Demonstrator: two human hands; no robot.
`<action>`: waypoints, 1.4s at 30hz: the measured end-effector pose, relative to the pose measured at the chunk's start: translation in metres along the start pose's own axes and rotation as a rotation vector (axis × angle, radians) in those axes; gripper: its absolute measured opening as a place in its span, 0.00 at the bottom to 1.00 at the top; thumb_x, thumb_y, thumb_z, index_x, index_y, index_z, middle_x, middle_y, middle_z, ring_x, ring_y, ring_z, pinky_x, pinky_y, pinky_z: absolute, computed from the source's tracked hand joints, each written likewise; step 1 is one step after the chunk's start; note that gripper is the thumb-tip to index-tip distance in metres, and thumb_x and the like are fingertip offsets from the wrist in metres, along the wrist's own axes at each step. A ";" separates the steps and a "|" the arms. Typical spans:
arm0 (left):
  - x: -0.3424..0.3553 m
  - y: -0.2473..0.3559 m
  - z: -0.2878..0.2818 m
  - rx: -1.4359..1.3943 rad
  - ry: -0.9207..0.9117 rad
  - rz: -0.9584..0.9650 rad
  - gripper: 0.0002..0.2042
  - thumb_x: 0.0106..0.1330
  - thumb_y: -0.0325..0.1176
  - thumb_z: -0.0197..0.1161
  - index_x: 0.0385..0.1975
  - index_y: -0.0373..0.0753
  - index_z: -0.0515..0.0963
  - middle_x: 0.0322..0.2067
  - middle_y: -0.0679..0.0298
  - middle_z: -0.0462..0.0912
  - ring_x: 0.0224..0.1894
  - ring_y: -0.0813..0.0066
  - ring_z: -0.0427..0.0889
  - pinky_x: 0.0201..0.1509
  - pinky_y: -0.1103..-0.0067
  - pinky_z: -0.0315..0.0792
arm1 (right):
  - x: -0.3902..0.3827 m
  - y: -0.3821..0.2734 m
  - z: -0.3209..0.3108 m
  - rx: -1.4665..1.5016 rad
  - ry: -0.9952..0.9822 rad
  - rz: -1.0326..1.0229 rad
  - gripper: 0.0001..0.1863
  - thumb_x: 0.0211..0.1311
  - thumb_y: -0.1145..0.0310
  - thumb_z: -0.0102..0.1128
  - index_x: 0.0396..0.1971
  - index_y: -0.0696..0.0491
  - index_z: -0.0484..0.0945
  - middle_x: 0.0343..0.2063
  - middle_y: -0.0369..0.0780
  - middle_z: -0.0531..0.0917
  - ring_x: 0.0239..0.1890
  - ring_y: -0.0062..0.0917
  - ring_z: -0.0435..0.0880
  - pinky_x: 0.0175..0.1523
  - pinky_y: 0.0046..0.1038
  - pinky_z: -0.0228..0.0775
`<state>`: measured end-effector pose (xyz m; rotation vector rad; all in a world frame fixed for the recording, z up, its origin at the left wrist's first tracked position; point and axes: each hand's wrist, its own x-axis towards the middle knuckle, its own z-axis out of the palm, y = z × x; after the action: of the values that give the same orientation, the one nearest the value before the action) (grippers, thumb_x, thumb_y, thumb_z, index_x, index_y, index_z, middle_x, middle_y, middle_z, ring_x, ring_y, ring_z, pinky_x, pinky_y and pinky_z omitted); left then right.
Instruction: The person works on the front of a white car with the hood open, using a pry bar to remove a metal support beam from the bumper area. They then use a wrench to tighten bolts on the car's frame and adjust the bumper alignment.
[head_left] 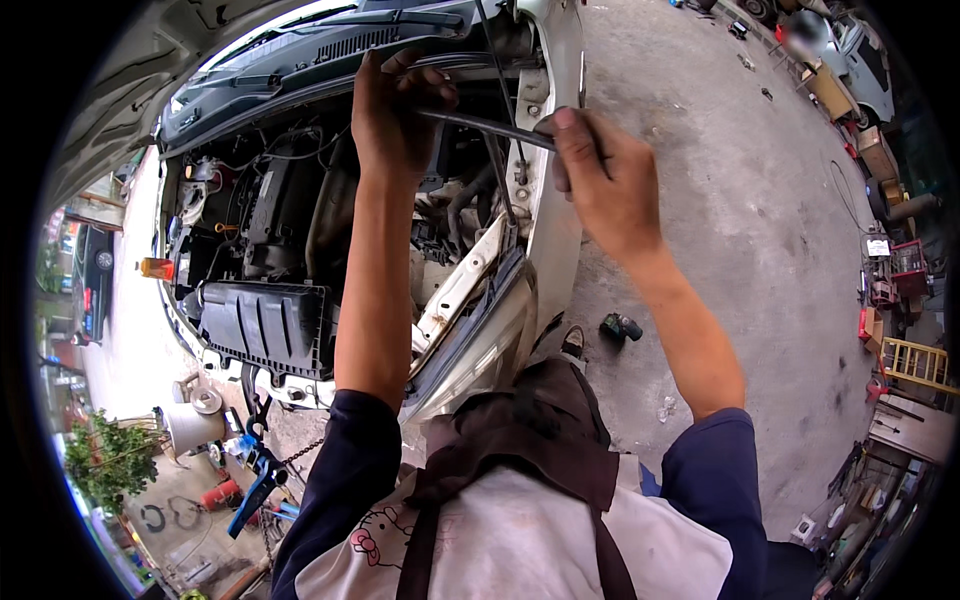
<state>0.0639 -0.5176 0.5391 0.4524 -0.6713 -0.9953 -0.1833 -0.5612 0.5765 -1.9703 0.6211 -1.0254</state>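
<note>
A dark metal bar (490, 128) runs slanting between my two raised hands over the open engine bay of a white car (553, 60). My left hand (398, 115) is at its left end near the windscreen cowl (330, 40), fingers curled at the bar; the exact contact is partly hidden. My right hand (600, 165) grips the right end, thumb along it, beside the fender. Below them lie the engine (275, 200), hoses (465, 210) and a black ribbed plastic housing (260, 325). A thin upright rod (505, 100) stands by the fender.
The raised bonnet (120, 90) fills the upper left. A cordless power tool (620, 326) lies on the concrete floor (700, 200). Boxes (876, 155), a yellow ladder (912, 355) and a parked car (868, 70) line the right. A blue tool (258, 480), white bucket (188, 428) and plant (110, 460) are lower left.
</note>
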 end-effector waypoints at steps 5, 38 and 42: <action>-0.044 -0.039 0.062 0.028 0.148 -0.050 0.29 0.72 0.59 0.40 0.39 0.36 0.76 0.24 0.61 0.76 0.29 0.69 0.73 0.41 0.73 0.68 | 0.000 0.002 0.006 0.713 -0.070 0.092 0.25 0.72 0.50 0.47 0.43 0.61 0.76 0.20 0.39 0.78 0.23 0.22 0.75 0.31 0.25 0.67; -0.221 -0.159 -0.035 1.952 0.181 -0.097 0.36 0.59 0.55 0.61 0.66 0.45 0.62 0.66 0.52 0.58 0.69 0.51 0.53 0.70 0.53 0.45 | -0.116 0.045 -0.060 -0.875 -0.494 0.238 0.18 0.71 0.56 0.51 0.31 0.57 0.76 0.13 0.48 0.74 0.17 0.47 0.74 0.24 0.40 0.62; -0.220 -0.160 -0.037 1.935 0.196 -0.059 0.36 0.58 0.54 0.62 0.66 0.45 0.62 0.65 0.52 0.59 0.69 0.51 0.54 0.70 0.52 0.45 | -0.107 0.042 -0.063 -0.968 -0.545 0.225 0.17 0.71 0.56 0.50 0.32 0.56 0.76 0.13 0.48 0.74 0.18 0.48 0.74 0.25 0.42 0.61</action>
<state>-0.0901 -0.3995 0.3443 2.1953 -1.2946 -0.0176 -0.2966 -0.5349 0.5168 -2.7440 1.1067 0.0442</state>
